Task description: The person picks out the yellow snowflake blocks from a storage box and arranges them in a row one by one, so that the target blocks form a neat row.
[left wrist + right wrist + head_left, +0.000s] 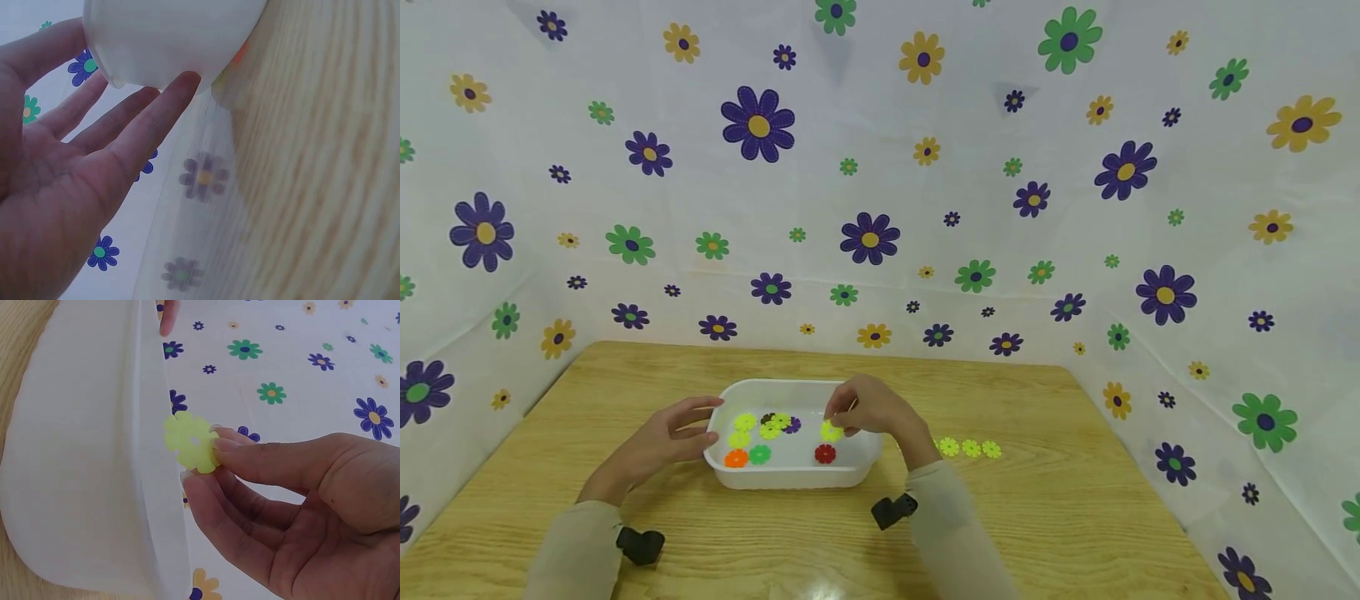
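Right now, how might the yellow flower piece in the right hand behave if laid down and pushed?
The yellow flower piece is probably stiff: pinched near one edge by the right hand, it shows no sag. Being flat, it would likely slide rather than roll. It also looks thin, so probably light.

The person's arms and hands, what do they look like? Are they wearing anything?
Yes! The left sleeve and right sleeve are long, plain and pale cream, and both end near the wrists. A small, blocky black device sits on the left wrist and another on the right wrist. The left hand and right hand wear no gloves.
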Available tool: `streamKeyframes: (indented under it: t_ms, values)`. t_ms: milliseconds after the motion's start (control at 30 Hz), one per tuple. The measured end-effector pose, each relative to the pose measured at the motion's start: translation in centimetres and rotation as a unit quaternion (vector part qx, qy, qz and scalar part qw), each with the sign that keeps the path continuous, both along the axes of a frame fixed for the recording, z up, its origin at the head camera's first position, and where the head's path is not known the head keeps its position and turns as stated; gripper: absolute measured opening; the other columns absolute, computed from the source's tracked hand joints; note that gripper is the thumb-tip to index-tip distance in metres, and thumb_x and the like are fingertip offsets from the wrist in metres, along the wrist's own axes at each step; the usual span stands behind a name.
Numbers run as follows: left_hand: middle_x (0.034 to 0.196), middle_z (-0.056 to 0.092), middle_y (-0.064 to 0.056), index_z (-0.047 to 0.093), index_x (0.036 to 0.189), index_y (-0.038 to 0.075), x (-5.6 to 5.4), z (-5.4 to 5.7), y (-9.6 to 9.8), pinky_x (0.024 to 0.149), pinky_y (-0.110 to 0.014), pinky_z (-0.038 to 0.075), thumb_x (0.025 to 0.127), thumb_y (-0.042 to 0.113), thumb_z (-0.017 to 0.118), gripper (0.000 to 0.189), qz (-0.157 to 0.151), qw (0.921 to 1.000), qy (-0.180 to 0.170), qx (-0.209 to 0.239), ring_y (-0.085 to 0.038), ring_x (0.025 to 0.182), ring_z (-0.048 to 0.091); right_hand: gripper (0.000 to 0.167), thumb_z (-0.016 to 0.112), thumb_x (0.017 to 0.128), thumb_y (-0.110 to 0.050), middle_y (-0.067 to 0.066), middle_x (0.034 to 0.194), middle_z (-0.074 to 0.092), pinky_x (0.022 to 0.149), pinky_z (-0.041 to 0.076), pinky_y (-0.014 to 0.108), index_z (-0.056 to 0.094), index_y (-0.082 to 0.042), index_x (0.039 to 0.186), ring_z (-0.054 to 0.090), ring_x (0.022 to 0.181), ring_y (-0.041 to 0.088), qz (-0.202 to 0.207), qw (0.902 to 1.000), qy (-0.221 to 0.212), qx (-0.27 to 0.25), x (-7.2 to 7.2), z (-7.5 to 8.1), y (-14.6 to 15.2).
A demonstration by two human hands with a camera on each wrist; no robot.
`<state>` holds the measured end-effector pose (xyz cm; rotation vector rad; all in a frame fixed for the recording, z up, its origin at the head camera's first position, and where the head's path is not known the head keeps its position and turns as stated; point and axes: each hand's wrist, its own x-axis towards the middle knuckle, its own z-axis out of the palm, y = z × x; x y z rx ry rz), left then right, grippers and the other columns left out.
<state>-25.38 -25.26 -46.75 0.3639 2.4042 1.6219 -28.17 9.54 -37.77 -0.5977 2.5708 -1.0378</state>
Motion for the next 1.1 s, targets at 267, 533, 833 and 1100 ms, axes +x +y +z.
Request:
streamKeyframes:
  t_ms: [267, 533, 833, 1100]
  values:
    - [0.165, 0.029, -0.029, 0.036, 0.158, 0.009, 0.0, 0.0, 0.0, 0.103, -0.050, 0.058, 0.101, 0.027, 0.067, 0.067, 0.003, 1.0000, 0.000, -0.001, -0.057, 0.145, 0.038, 0.006, 0.071, 0.094, -0.003, 0.009, 0.089, 0.073, 0.073, 0.065, 0.032, 0.077, -0.004, 0.093, 0.067, 0.072, 0.020, -0.010, 0.9999, 0.005, -0.012, 0.4, 0.2, 2.1]
    - [0.166, 0.028, -0.029, 0.035, 0.158, 0.009, 0.0, -0.1, 0.0, 0.104, -0.051, 0.057, 0.101, 0.028, 0.066, 0.067, 0.002, 1.0000, -0.003, 0.005, -0.058, 0.146, 0.036, 0.005, 0.071, 0.095, -0.003, 0.010, 0.091, 0.073, 0.079, 0.066, 0.041, 0.076, -0.003, 0.094, 0.070, 0.078, 0.028, -0.037, 0.9992, 0.009, -0.015, 0.3, -0.1, 4.0]
    - [0.165, 0.028, -0.030, 0.035, 0.158, 0.009, 0.1, 0.0, 0.0, 0.105, -0.051, 0.057, 0.101, 0.028, 0.066, 0.068, 0.001, 1.0000, -0.006, 0.004, -0.058, 0.147, 0.035, 0.004, 0.070, 0.095, -0.003, 0.011, 0.092, 0.072, 0.081, 0.066, 0.043, 0.074, -0.002, 0.095, 0.072, 0.083, 0.032, -0.071, 0.9974, 0.011, -0.010, 0.4, -0.4, 6.1]
    - [0.165, 0.028, -0.030, 0.035, 0.158, 0.010, 0.0, 0.0, 0.0, 0.105, -0.051, 0.057, 0.101, 0.028, 0.066, 0.067, 0.002, 0.9999, -0.010, 0.005, -0.058, 0.146, 0.036, 0.004, 0.071, 0.095, -0.005, 0.010, 0.092, 0.072, 0.081, 0.066, 0.043, 0.073, -0.002, 0.096, 0.072, 0.082, 0.029, -0.096, 0.9953, 0.013, 0.002, 0.6, -0.7, 8.3]
